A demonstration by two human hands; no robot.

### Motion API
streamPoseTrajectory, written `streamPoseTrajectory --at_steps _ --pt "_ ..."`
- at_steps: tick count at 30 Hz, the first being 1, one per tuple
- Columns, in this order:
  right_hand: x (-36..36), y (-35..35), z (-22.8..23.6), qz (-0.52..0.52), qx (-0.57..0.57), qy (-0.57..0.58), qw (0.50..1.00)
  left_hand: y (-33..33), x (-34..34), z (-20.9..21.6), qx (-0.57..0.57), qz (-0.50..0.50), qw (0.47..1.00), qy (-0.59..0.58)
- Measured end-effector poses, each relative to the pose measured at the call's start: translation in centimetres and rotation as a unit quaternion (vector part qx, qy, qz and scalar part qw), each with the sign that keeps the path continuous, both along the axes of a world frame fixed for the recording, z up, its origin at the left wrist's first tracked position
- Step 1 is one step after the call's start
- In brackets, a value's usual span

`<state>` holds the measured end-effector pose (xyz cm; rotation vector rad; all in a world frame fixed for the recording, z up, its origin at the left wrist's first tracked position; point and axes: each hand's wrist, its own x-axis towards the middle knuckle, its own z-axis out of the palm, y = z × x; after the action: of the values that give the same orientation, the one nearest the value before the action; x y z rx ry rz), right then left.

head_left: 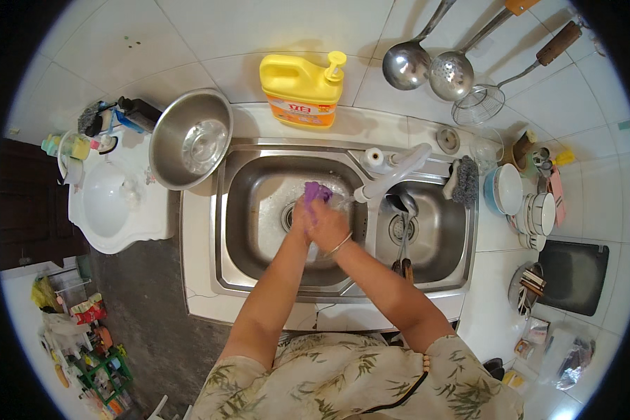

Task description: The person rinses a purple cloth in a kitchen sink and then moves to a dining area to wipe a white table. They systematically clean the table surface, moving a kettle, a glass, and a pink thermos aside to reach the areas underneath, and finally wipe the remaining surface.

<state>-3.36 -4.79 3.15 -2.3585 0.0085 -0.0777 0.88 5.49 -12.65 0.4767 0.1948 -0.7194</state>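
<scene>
Over the larger, left sink basin (248, 241), my two hands are pressed together around a wet-looking purple cloth (316, 190). My left hand (302, 215) is closed on it, partly covered by the right one. My right hand (329, 227), with a bracelet at its wrist, is closed around the cloth from the right. The white tap (392, 175) reaches over from the back right, and its spout ends close beside my right hand. Water seems to splash there. Part of the basin's drain (288, 215) shows left of my hands.
Two ladles (403, 245) lean in the smaller right basin (434, 241). A grey scrubbing pad (463, 180) rests on its rim. Behind stand a yellow detergent jug (301, 91) and, leftward, a steel bowl (162, 150). Stacked bowls (535, 213) stand right; skimmers (452, 75) hang above.
</scene>
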Motion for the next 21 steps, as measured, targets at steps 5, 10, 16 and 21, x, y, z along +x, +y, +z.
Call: streamPoseTrajectory --at_steps 5,10,16,21 --pt "3.5 -5.0 -3.0 -0.120 -0.031 0.075 0.989 -3.0 -1.1 9.2 0.156 0.030 0.975 0.152" --pt "2.4 -4.2 -6.7 -0.079 0.403 -0.039 0.911 -1.7 0.4 12.9 0.132 -0.014 0.974 0.183" --pt "-1.3 1.1 -0.3 -0.054 0.140 -0.049 0.987 -1.9 -0.5 2.9 0.166 0.073 0.981 0.061" --pt "3.8 -5.2 -4.3 -0.194 0.084 0.004 0.977 -5.2 -1.4 12.6 0.202 0.056 0.967 0.141"
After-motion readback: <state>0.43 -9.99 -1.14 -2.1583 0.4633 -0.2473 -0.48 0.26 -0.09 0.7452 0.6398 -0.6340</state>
